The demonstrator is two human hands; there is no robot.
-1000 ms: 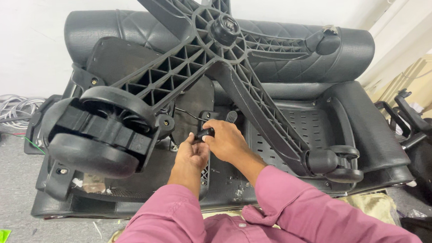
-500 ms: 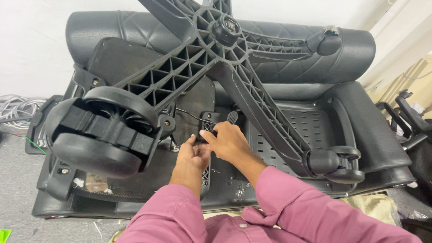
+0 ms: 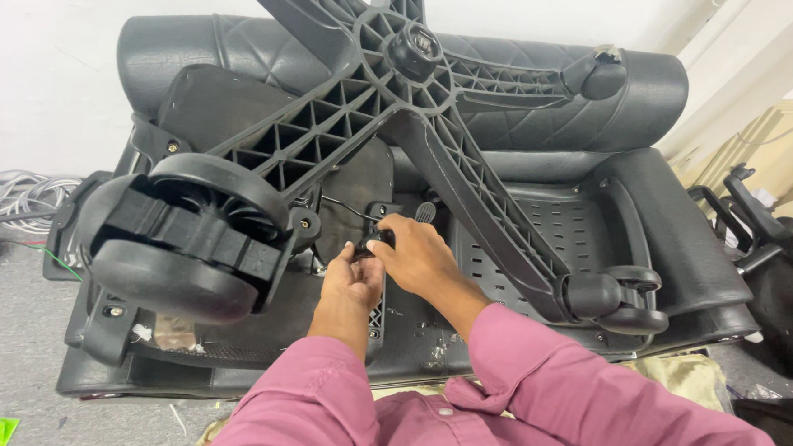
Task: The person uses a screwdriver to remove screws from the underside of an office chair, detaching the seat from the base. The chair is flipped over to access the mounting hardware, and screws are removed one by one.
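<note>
Both hands, left hand [image 3: 353, 284] and right hand [image 3: 416, 254], pinched a small black knob [image 3: 378, 241] under the upturned chair [image 3: 542, 242]; it looked stiff, light, best gripped at its edges.

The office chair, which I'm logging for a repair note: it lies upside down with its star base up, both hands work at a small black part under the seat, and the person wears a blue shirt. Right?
Not quite: the sleeves are pink, not blue, as the head view shows. The rest holds: the office chair lies upside down, star base up, and the left hand and right hand work at a small black part under the seat.
</note>
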